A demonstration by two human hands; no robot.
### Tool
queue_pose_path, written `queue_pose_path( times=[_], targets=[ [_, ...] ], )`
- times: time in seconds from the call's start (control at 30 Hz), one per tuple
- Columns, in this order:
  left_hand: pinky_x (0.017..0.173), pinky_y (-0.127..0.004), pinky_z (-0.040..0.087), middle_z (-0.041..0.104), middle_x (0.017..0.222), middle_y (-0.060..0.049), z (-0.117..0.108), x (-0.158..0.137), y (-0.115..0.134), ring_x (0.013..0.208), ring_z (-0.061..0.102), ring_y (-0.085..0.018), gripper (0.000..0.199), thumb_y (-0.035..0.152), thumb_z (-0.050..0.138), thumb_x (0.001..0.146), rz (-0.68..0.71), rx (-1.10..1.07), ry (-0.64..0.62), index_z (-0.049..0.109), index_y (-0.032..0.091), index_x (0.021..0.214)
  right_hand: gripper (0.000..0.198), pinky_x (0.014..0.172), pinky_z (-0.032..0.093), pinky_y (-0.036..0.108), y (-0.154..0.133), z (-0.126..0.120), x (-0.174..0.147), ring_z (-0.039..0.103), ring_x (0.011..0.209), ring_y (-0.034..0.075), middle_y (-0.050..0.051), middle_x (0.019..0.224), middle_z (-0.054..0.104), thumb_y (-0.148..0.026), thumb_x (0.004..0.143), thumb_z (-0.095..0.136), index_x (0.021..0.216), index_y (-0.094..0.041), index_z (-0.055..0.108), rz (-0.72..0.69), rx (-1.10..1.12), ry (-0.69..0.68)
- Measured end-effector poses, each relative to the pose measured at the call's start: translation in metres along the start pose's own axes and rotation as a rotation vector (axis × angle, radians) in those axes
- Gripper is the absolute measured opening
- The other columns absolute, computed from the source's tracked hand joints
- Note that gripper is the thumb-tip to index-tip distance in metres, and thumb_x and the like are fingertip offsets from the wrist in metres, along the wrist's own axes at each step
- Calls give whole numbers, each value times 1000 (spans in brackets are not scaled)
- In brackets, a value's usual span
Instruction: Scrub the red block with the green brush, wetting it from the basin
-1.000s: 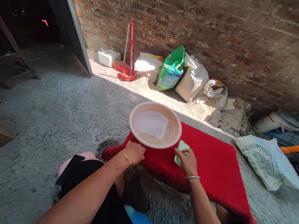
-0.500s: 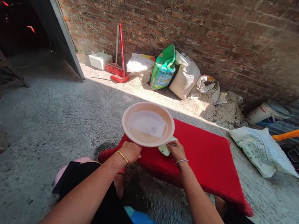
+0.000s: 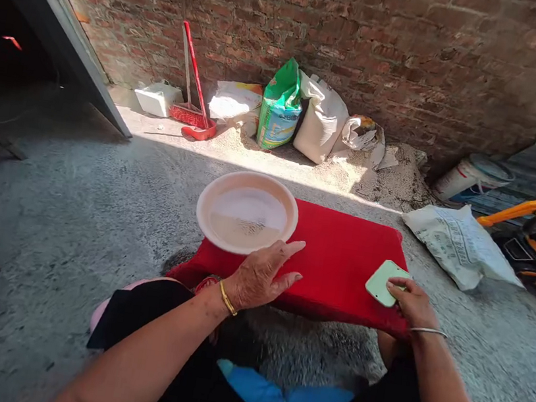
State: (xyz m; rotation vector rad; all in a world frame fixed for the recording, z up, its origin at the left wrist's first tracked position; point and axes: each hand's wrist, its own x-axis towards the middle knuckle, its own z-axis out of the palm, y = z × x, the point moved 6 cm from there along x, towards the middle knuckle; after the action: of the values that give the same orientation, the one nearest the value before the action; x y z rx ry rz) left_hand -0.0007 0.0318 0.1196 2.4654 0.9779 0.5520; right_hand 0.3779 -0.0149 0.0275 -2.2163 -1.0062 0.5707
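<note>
Here, the fingers of the right hand press down on a pale green flat pad, fingertips together on its near edge; whether they curl under it cannot be told. The pad lies at the near right corner of a red mat spread on the concrete floor.

Left hand: fingers apart and extended, holding nothing, palm down over the mat's near edge. The index tip reaches just beside the rim of a pinkish round basin. Touching or a hair apart, cannot tell. Gold bangle on the left wrist, silver bangle on the right.

Basin sits on the mat's far left corner, shallow water in it, some dark grit at the bottom. Basin and pad are well apart.

Beyond the mat: brick wall with sacks leaning against it, a green printed bag and a white sack side by side, loose sand heaped around them. Red broom and dustpan further left, against the wall. A printed white sack lies flat right of the mat; a white bucket on its side behind it.
</note>
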Motion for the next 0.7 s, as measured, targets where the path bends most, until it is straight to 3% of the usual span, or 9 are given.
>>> queue_pose_path(
  times=[0.1,0.17,0.27,0.33,0.5,0.6,0.7],
  targets=[
    [88,-35,45,61,100,-8,32,11,10,95,58,-19,30,32,35,95,83,179,-244,57,21,112,36,40,27,25,-21,32,-17,38,38,9,-3,54,47,-42,71,59,96,-17,58,67,262,-234],
    [84,-36,46,61,93,-8,53,16,10,91,59,-20,26,27,36,94,116,301,-333,61,19,97,40,42,29,22,-47,62,-27,40,42,8,-5,58,47,-46,66,61,94,-18,56,-3,362,-375],
    [81,-36,46,61,94,-7,73,24,5,90,59,-20,23,26,38,93,91,377,-354,59,20,96,42,49,37,22,-71,94,-30,47,53,10,-5,63,50,-50,66,60,92,-18,58,-95,308,-499],
    [83,-36,46,60,96,-7,81,27,0,92,59,-19,22,25,37,93,58,401,-351,59,20,97,39,57,41,24,-74,93,-26,52,63,13,-3,68,52,-49,72,56,96,-18,62,-157,118,-425],
    [92,-39,44,57,113,-9,90,25,-11,106,54,-22,24,27,40,92,43,427,-237,60,22,105,47,78,43,30,-84,70,-49,56,96,21,9,99,56,-55,86,46,120,-25,60,-288,-342,-33],
    [100,-43,39,50,132,-12,98,20,-19,122,46,-26,38,36,45,91,70,417,-195,52,24,126,53,86,42,35,-99,84,-74,53,103,25,14,115,52,-58,81,54,122,-25,59,-341,-451,37],
    [108,-48,29,38,146,-11,108,18,-28,136,31,-29,57,51,50,86,118,395,-223,41,30,138,43,91,40,38,-105,100,-81,50,109,26,13,125,47,-43,81,61,121,-27,61,-393,-454,79]
  ],
)
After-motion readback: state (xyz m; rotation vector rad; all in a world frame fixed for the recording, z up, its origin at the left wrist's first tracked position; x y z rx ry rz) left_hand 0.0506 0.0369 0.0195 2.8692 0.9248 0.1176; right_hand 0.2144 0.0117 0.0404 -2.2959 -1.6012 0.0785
